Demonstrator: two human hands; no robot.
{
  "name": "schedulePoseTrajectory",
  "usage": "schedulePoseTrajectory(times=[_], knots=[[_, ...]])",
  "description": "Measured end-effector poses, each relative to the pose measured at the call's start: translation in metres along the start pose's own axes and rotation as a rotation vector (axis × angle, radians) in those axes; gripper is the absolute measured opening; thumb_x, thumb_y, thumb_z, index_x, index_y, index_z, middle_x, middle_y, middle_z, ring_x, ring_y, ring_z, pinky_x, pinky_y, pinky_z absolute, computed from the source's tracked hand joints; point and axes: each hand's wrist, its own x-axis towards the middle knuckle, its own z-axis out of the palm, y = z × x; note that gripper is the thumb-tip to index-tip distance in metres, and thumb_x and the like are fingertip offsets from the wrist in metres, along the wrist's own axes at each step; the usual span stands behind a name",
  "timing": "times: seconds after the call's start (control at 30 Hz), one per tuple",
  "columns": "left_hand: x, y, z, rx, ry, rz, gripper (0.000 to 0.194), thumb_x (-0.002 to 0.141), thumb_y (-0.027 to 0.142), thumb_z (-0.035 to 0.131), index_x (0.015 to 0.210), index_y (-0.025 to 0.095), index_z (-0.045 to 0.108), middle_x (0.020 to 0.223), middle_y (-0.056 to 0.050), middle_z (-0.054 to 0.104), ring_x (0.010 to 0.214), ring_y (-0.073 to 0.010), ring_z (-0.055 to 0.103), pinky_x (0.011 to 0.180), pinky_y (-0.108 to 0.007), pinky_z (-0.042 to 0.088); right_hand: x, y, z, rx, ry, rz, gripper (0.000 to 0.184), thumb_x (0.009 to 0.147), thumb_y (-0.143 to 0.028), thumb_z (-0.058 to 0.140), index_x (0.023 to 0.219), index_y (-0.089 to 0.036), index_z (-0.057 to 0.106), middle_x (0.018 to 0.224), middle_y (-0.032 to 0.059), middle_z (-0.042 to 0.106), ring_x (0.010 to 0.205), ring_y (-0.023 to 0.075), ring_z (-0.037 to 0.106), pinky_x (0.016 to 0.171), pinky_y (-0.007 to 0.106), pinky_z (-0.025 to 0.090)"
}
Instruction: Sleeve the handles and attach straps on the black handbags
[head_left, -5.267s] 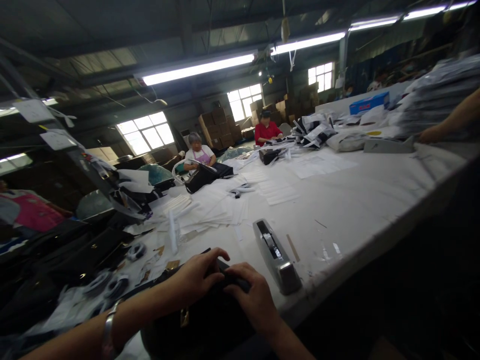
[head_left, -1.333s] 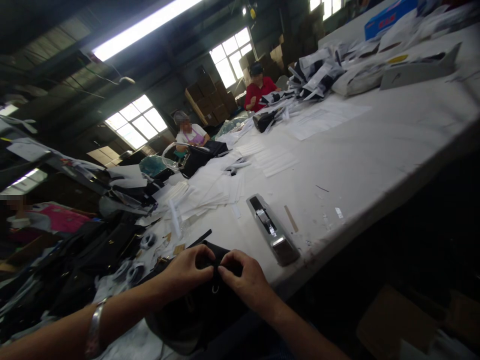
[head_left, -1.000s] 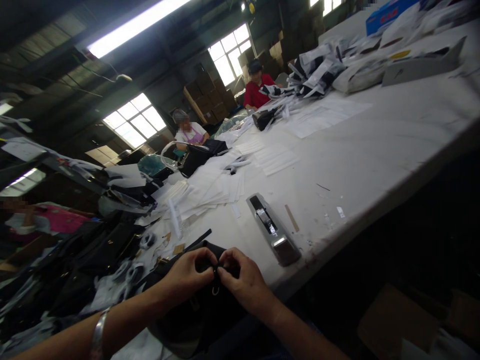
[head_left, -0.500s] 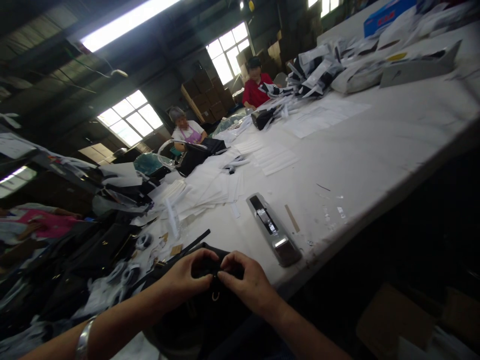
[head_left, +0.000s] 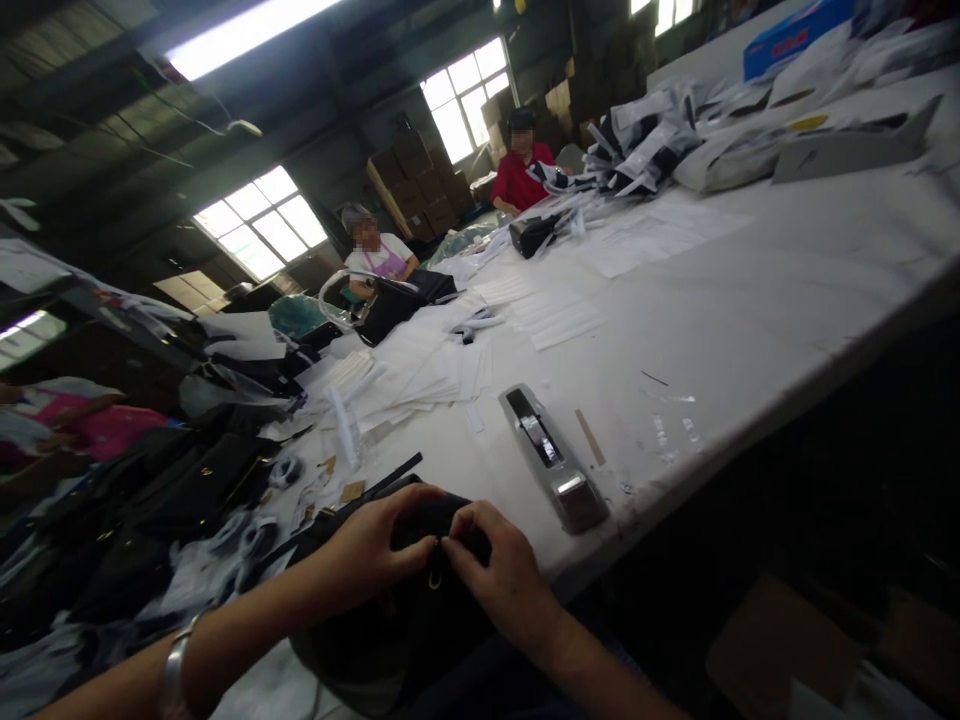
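A black bag (head_left: 356, 640) lies against the table's near edge, below my two hands; its lower part fades into shadow. My left hand (head_left: 394, 545), with a silver bangle on the wrist, is closed on the bag's dark material, thumb and fingers curved round the edge. Close beside it, my right hand (head_left: 502, 570) pinches the same spot with thumb and forefinger. Between and just below the fingertips hangs a small metal ring (head_left: 434, 578). What exactly the fingertips pinch is too dark to make out.
To the right lies a long grey desk tool (head_left: 553, 460) with a shiny metal part. White sheets (head_left: 420, 370) spread over the table (head_left: 720, 330). Dark bags (head_left: 202, 480) are heaped at left. Two people sit across the table, another at far left. A blue box (head_left: 795, 38) stands at the back right.
My hands stay on the bag, with the fingertips shifted slightly at the pinched spot. The metal ring sits a little higher. The view has moved slightly.
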Motion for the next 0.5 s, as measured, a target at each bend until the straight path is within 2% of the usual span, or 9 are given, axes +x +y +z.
schedulePoseTrajectory(times=[0.07, 0.1, 0.2, 0.27, 0.3, 0.37, 0.43, 0.5], knots=[[-0.004, 0.003, -0.016, 0.003, -0.028, 0.005, 0.048, 0.082, 0.036, 0.065, 0.129, 0.026, 0.058, 0.096, -0.002, 0.075, 0.086, -0.0216, 0.068, 0.076, -0.027, 0.049, 0.001, -0.004, -0.007, -0.032, 0.015, -0.016, 0.007, 0.085, -0.018, 0.061, 0.089, -0.023, 0.059, 0.087, -0.0009, 0.065, 0.085, 0.0166, 0.061, 0.079, 0.027, 0.047], [-0.007, 0.004, -0.025, -0.002, -0.001, -0.003, 0.049, 0.084, 0.039, 0.063, 0.131, 0.027, 0.057, 0.094, -0.001, 0.076, 0.082, -0.0208, 0.069, 0.074, -0.026, 0.049, 0.002, -0.007, -0.010, -0.060, 0.034, -0.045, 0.008, 0.086, -0.017, 0.061, 0.092, -0.023, 0.060, 0.091, 0.0000, 0.066, 0.089, 0.0173, 0.062, 0.083, 0.029, 0.047], [-0.027, -0.001, -0.049, -0.020, 0.223, -0.030, 0.040, 0.088, 0.043, 0.058, 0.124, 0.027, 0.061, 0.096, -0.002, 0.076, 0.085, -0.0202, 0.069, 0.077, -0.025, 0.047, 0.004, -0.020, -0.013, -0.155, 0.073, -0.197, 0.018, 0.089, -0.018, 0.057, 0.105, -0.024, 0.062, 0.109, 0.0037, 0.066, 0.107, 0.0190, 0.059, 0.097, 0.032, 0.044], [-0.048, -0.011, -0.056, -0.058, 0.317, -0.062, 0.033, 0.088, 0.049, 0.056, 0.105, 0.022, 0.069, 0.086, -0.003, 0.075, 0.080, -0.0197, 0.068, 0.073, -0.024, 0.047, 0.008, -0.032, -0.011, -0.213, 0.016, -0.306, 0.023, 0.091, -0.020, 0.056, 0.112, -0.024, 0.062, 0.119, 0.0047, 0.065, 0.115, 0.0191, 0.055, 0.103, 0.033, 0.041], [-0.059, -0.018, -0.055, -0.119, 0.315, -0.093, 0.036, 0.088, 0.053, 0.054, 0.094, 0.020, 0.070, 0.077, -0.003, 0.074, 0.072, -0.0189, 0.067, 0.068, -0.024, 0.046, 0.012, -0.038, -0.009, -0.241, -0.040, -0.356, 0.025, 0.091, -0.021, 0.056, 0.115, -0.024, 0.062, 0.122, 0.0047, 0.064, 0.118, 0.0193, 0.054, 0.105, 0.033, 0.039], [-0.084, -0.032, -0.043, -0.333, 0.225, -0.180, 0.048, 0.087, 0.062, 0.050, 0.078, 0.017, 0.068, 0.059, -0.002, 0.068, 0.056, -0.0164, 0.062, 0.057, -0.023, 0.044, 0.022, -0.053, -0.001, -0.293, -0.172, -0.428, 0.032, 0.091, -0.026, 0.059, 0.123, -0.025, 0.060, 0.130, 0.0051, 0.061, 0.123, 0.0208, 0.051, 0.109, 0.035, 0.037], [-0.107, -0.046, -0.021, -0.592, 0.098, -0.274, 0.058, 0.085, 0.069, 0.046, 0.075, 0.016, 0.066, 0.051, -0.003, 0.065, 0.046, -0.0142, 0.058, 0.050, -0.022, 0.042, 0.033, -0.067, 0.011, -0.343, -0.301, -0.447, 0.042, 0.089, -0.033, 0.062, 0.130, -0.023, 0.057, 0.132, 0.0066, 0.060, 0.123, 0.0236, 0.051, 0.109, 0.039, 0.036], [-0.126, -0.061, 0.005, -0.794, 0.036, -0.352, 0.063, 0.084, 0.072, 0.042, 0.078, 0.014, 0.066, 0.053, -0.004, 0.066, 0.043, -0.0127, 0.057, 0.048, -0.021, 0.041, 0.043, -0.080, 0.024, -0.393, -0.401, -0.415, 0.048, 0.087, -0.036, 0.065, 0.132, -0.022, 0.056, 0.124, 0.0084, 0.066, 0.115, 0.0261, 0.056, 0.105, 0.042, 0.039]])
